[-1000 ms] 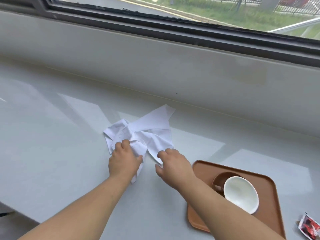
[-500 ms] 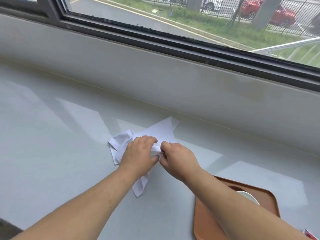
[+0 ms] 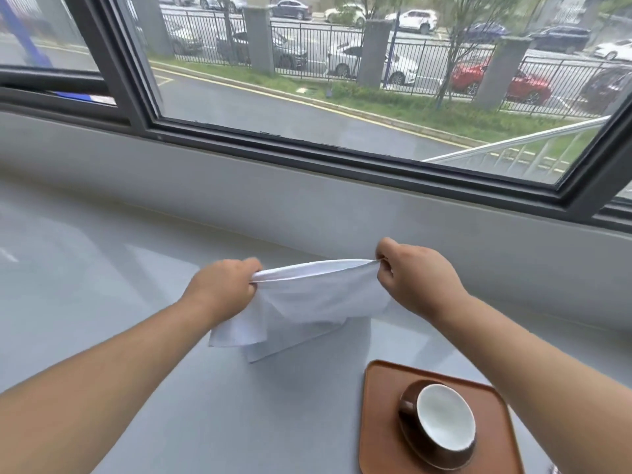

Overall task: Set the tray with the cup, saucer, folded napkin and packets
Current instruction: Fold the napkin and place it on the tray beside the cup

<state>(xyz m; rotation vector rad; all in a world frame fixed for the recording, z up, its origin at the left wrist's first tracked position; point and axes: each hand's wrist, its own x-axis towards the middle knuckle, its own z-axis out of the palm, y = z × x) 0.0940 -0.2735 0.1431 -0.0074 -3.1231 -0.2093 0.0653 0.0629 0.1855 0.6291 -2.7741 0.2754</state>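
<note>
A white cloth napkin (image 3: 318, 299) hangs stretched in the air above the grey counter. My left hand (image 3: 224, 289) pinches its left top corner and my right hand (image 3: 415, 277) pinches its right top corner. The cloth's lower folds droop toward the counter. At the lower right lies a brown tray (image 3: 379, 425). On it stands a brown cup with a white inside (image 3: 444, 422), resting on a brown saucer (image 3: 405, 429). A sliver of a packet (image 3: 555, 470) shows at the bottom edge under my right forearm.
The grey counter (image 3: 102, 302) spreads wide to the left and front. A low grey wall (image 3: 307, 200) and a dark-framed window run along the back, close behind the napkin.
Both hands have lifted the crumpled napkin off the counter and pulled apart, stretching its top edge. The head has tilted up, showing more window.
</note>
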